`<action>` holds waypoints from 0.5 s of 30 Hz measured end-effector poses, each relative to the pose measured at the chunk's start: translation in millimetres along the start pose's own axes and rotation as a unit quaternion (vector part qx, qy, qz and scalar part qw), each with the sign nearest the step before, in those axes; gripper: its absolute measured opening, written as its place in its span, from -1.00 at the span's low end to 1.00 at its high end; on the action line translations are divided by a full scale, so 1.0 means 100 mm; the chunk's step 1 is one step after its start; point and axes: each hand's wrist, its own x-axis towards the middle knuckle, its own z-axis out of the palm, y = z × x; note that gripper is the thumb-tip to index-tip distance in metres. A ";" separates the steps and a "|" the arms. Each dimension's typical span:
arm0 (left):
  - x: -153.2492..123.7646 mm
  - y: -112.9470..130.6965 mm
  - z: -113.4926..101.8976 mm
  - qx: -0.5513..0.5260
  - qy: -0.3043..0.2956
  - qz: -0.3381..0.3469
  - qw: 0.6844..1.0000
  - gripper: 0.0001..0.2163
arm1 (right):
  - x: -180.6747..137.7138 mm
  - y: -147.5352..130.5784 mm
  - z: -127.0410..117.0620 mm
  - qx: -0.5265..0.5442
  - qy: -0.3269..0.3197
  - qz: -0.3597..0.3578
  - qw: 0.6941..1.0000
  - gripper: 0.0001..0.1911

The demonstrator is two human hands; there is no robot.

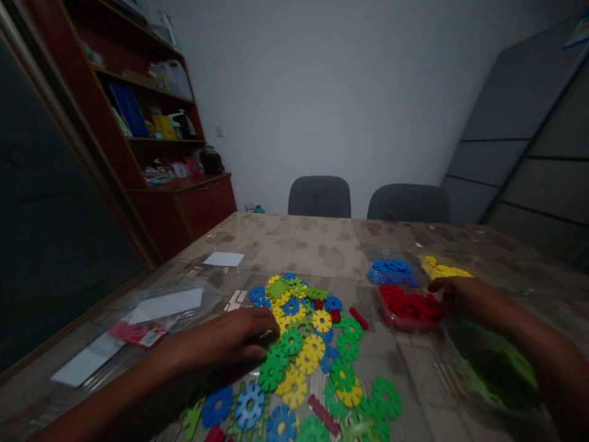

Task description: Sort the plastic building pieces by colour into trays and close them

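Note:
My left hand [243, 334] rests at the left side of a pile of flower-shaped plastic connector pieces [313, 347] in yellow, green and blue. Its fingers curl down into the pile, with a bit of yellow between thumb and fingers; what they grip is partly hidden. Over the right edge of a clear box of red pieces [407, 307] hovers my right hand [458, 294], fingers bent and somewhat apart, nothing visible in them. Red stick-shaped pieces [323, 414] lie among the flower shapes.
Behind the red box are a box of blue pieces [392, 272] and yellow pieces [444, 268]. A clear tub with green pieces [499, 368] sits under my right forearm. Clear packaging with white cards [170, 304] lies left; another white card [224, 259] lies farther back. Two grey chairs [319, 196] stand beyond the table.

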 end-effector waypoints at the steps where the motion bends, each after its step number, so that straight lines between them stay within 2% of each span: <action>1: 0.00 0.01 0.00 -0.002 0.001 -0.003 1.000 -0.81 | 0.01 0.01 0.01 0.003 0.003 0.001 1.000 -0.68; 4: -0.01 0.03 -0.01 -0.006 0.005 -0.004 1.000 -0.81 | 0.05 0.05 0.08 0.007 0.015 -0.004 1.000 -0.69; 10: -0.01 0.00 -0.01 -0.012 0.004 0.005 1.000 -0.81 | 0.12 0.07 0.21 0.009 0.009 -0.030 0.999 -0.56; 15: -0.01 0.00 -0.01 0.002 0.003 0.011 1.000 -0.86 | 0.11 -0.01 0.22 0.009 -0.007 -0.043 0.999 -0.72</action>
